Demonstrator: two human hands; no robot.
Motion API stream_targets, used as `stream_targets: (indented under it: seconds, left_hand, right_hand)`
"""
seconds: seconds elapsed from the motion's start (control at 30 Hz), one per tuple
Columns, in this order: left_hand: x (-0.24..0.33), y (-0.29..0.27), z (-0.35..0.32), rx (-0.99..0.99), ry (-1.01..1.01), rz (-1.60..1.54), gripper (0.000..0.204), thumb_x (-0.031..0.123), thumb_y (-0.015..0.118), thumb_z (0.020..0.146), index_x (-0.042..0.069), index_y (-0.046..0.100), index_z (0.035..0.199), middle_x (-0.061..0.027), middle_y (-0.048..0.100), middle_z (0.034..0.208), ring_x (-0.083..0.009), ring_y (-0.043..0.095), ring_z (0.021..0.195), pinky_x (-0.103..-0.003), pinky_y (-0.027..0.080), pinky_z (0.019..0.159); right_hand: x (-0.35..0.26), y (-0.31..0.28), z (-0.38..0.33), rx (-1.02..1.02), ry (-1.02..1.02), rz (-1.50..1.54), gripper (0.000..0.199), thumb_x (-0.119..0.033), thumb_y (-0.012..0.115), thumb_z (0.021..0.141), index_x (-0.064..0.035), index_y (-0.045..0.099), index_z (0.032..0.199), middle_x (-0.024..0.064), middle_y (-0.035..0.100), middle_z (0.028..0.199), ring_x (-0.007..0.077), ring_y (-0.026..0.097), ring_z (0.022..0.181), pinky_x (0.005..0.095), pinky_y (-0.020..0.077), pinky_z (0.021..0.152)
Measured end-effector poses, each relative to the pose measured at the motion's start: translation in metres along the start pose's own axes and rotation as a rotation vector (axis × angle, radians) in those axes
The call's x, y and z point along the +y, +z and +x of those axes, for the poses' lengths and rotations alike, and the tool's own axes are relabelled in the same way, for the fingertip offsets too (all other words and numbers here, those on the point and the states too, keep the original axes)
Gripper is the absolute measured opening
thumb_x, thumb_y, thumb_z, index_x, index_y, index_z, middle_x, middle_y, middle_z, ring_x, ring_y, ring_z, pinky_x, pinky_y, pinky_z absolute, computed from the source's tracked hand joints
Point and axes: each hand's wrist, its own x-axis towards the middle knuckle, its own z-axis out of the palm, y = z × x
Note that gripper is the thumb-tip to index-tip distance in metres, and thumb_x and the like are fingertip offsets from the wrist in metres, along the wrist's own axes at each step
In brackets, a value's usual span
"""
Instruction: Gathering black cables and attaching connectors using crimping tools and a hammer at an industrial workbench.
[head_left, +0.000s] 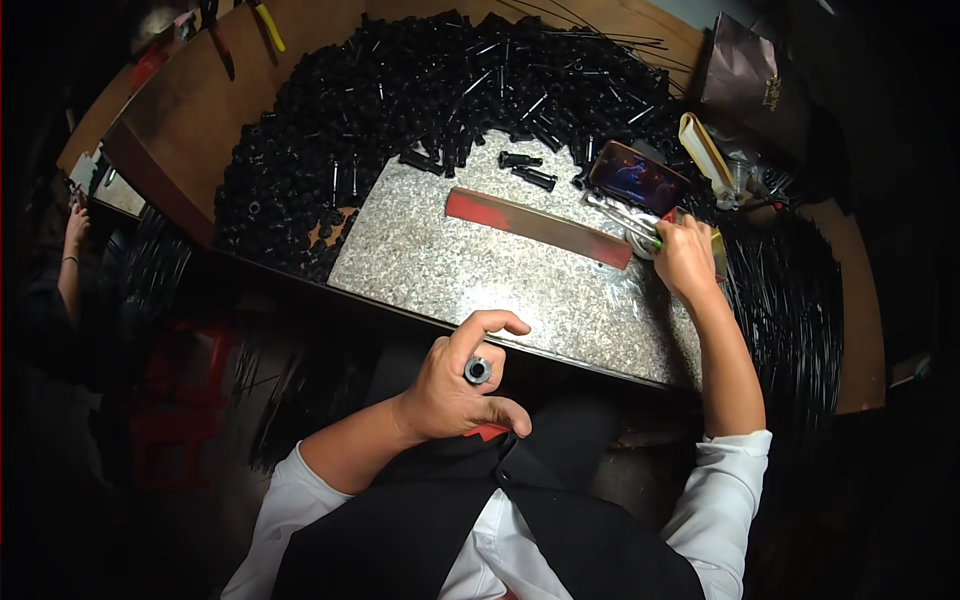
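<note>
My left hand (455, 385) is raised in front of the slab's near edge. Its lower fingers curl round a dark metal tube (478, 371), whose round end with a hole faces up; thumb and forefinger stand apart. At the right of the grey speckled slab (430, 270), my right hand (687, 258) has its fingers drawn together over metal hand tools (622, 214), beside a bit of green handle. What its fingertips grip is hidden. A worn red and brown bar (540, 230) lies across the slab. Behind it lie a few short black cylindrical parts (534, 178).
A large heap of black parts (400, 100) surrounds the slab's far and left sides. A phone (640, 178) leans near the tools. Thin black rods (785, 310) are bundled at right, below a dark paper bag (745, 80). Another person's hand (76, 228) shows at far left.
</note>
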Motion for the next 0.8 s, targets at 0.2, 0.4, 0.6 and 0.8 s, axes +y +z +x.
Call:
stream_targets:
  seconds: [0.2,0.4,0.6,0.8]
  left_hand:
    - [-0.004,-0.003,-0.001,0.017,0.006,0.039,0.092,0.053,0.079,0.053,-0.002,0.043,0.117,0.0078,0.032,0.052,-0.0007,0.032,0.049,-0.017,0.026,0.048]
    - [-0.004,-0.003,0.0,0.007,-0.013,0.053,0.091,0.053,0.079,0.053,-0.002,0.043,0.116,0.0078,0.033,0.052,-0.0006,0.032,0.049,-0.017,0.026,0.049]
    - [-0.001,-0.004,0.002,0.012,-0.026,0.043,0.089,0.052,0.078,0.055,-0.002,0.044,0.116,0.0079,0.033,0.052,-0.0006,0.032,0.05,-0.017,0.025,0.049]
    - [-0.004,-0.004,0.001,0.038,-0.032,0.019,0.088,0.051,0.079,0.056,-0.002,0.043,0.116,0.008,0.033,0.052,-0.0004,0.032,0.05,-0.017,0.026,0.049]
  right_hand:
    - [0.003,0.015,0.019,-0.04,-0.151,-0.067,0.019,-0.008,0.057,0.072,-0.0086,0.072,0.084,0.0117,0.066,0.075,0.0248,0.056,0.088,0.0394,0.037,0.085]
    - [0.0,0.012,0.027,-0.135,-0.155,-0.09,0.016,-0.009,0.059,0.072,-0.0094,0.071,0.081,0.0117,0.066,0.074,0.0257,0.056,0.088,0.0389,0.0365,0.081]
    - [0.011,0.02,0.024,-0.086,-0.18,-0.075,0.01,-0.01,0.059,0.072,-0.0051,0.066,0.077,0.0131,0.065,0.075,0.0276,0.056,0.087,0.0391,0.037,0.08]
    - [0.005,-0.003,0.009,0.06,-0.1,0.017,0.012,-0.001,0.058,0.069,-0.0024,0.058,0.081,0.0147,0.06,0.081,0.0305,0.052,0.088,0.0399,0.0381,0.077]
